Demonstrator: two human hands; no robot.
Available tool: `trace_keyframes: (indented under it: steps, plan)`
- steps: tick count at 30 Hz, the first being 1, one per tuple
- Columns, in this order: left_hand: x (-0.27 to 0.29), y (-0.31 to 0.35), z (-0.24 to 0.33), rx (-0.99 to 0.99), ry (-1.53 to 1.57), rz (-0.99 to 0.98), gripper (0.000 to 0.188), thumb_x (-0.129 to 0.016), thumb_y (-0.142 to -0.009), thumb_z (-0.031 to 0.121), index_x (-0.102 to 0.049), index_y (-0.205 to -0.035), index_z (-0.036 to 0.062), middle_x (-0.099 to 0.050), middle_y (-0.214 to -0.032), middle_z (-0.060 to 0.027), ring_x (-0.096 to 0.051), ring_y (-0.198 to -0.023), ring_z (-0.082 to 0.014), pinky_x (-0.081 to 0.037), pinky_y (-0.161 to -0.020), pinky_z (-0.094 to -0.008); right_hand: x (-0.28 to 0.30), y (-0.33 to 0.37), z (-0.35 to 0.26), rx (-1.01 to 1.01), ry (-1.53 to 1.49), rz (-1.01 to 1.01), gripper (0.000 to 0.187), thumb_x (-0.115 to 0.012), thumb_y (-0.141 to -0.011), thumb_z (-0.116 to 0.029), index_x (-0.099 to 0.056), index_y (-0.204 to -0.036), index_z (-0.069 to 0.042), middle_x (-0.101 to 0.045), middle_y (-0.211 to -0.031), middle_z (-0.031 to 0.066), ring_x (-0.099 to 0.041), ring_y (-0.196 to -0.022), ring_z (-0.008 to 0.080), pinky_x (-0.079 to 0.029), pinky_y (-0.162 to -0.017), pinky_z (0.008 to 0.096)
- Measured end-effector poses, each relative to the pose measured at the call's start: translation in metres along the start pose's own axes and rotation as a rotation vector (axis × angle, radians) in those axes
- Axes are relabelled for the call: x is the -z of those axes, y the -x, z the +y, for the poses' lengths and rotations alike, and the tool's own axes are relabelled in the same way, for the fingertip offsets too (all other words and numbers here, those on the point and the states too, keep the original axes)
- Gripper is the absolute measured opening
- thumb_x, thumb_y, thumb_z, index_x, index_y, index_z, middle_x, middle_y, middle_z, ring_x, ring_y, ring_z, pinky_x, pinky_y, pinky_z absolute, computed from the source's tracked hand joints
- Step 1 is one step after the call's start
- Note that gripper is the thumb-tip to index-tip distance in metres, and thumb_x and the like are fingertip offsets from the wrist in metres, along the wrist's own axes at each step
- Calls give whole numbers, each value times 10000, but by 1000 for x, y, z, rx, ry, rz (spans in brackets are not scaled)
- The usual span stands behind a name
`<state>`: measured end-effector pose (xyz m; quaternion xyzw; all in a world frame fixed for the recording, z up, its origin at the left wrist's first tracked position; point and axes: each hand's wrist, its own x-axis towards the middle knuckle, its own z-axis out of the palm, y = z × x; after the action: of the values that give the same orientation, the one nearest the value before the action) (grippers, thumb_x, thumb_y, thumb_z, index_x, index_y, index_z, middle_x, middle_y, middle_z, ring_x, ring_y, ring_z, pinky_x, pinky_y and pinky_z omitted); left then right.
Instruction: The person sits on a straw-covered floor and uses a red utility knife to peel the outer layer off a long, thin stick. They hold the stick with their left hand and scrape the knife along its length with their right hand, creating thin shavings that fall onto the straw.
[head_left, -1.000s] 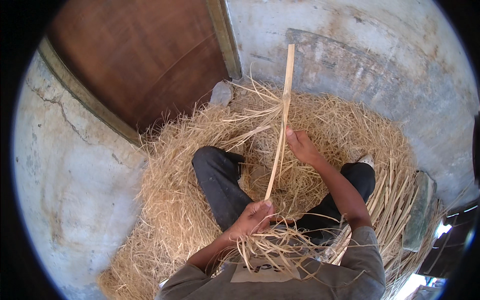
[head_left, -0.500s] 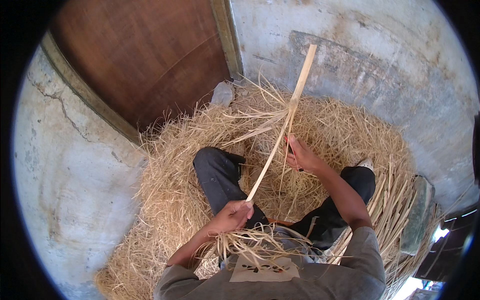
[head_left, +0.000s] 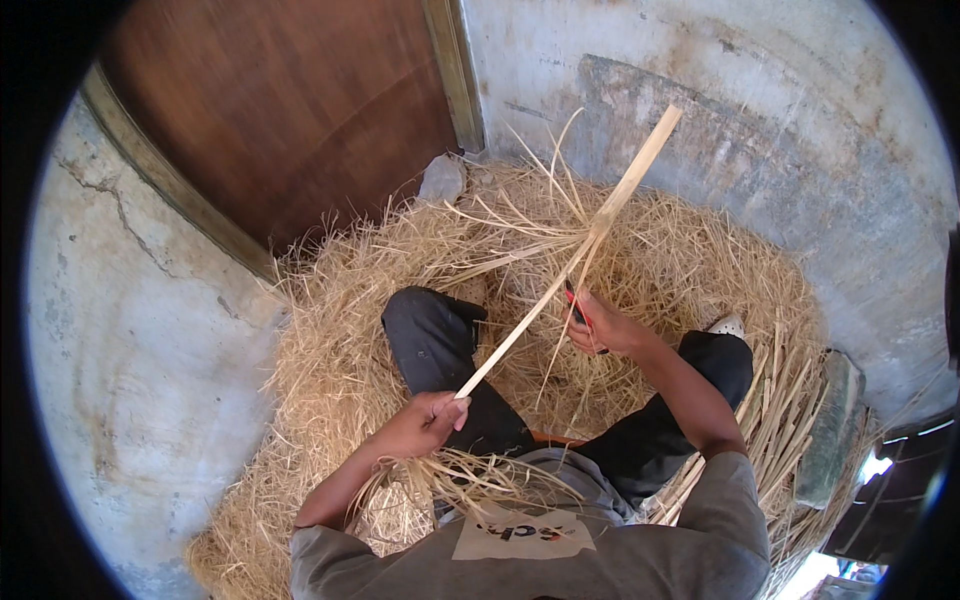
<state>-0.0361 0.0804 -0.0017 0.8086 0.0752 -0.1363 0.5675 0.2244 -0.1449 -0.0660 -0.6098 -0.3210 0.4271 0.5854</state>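
A long pale bamboo strip (head_left: 640, 165) slants up and away to the right. Its lower end is pinched in my left hand (head_left: 430, 422), above my left thigh. Several thin slivers (head_left: 535, 228) fan out to the left from the strip's middle, and another hangs down beside my right hand (head_left: 603, 325). That hand is closed round a small red and black knife (head_left: 580, 308), just below where the slivers part from the strip; its blade is hard to make out. A bunch of curled thin slivers (head_left: 480, 482) lies by my left forearm and across my lap.
Loose shavings (head_left: 330, 400) cover the floor around my crossed legs. Several long strips (head_left: 775, 410) lie at the right, next to a grey-green stone block (head_left: 832, 430). Ahead stand a brown door (head_left: 290, 110) and a stained wall (head_left: 780, 120), with a pale stone (head_left: 443, 180) near the door.
My left hand has moved left and slightly nearer, drawing the strip with it. The strip now leans further right, and some slivers stand up higher. My right hand has barely moved.
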Motion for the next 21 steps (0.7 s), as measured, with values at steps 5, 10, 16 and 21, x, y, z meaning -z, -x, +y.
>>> trace_keyframes:
  steps: [5, 10, 16, 21]
  plan:
    - [-33, -10, 10, 37, 322, -6, 362, -393, -1045, 310, -496, -795, 68, -400, -497, 29, -382, -421, -48, -301, -408, -219, -4, -1, -8, 240, 580, 584, 597, -498, -926, -586, -571, -820, -3, -523, -580, 106, -542, -538, 236, -447, -541, 385]
    - [-63, -35, 6, 36, 667, 73, 372, -355, -1053, 315, -470, -809, 57, -378, -468, 15, -347, -379, -55, -289, -389, -215, -11, 0, 9, 274, 671, 636, 512, -597, -892, -526, -557, -808, -23, -488, -566, 100, -506, -503, 214, -414, -515, 379]
    - [-61, -48, 14, -72, 670, 143, 370, -356, -1052, 324, -476, -820, 62, -385, -465, 11, -352, -376, -62, -294, -389, -212, -2, -8, 11, 134, -113, 484, 421, -590, -933, -454, -573, -820, -49, -416, -537, -34, -359, -411, 96, -302, -408, 292]
    - [-92, -48, 1, 29, 599, -1, 371, -354, -1053, 322, -482, -814, 69, -395, -468, 19, -355, -383, -49, -296, -394, -205, -1, -1, -36, 175, -355, 503, 357, -552, -977, -363, -559, -796, -55, -443, -529, -17, -339, -372, 57, -282, -383, 221]
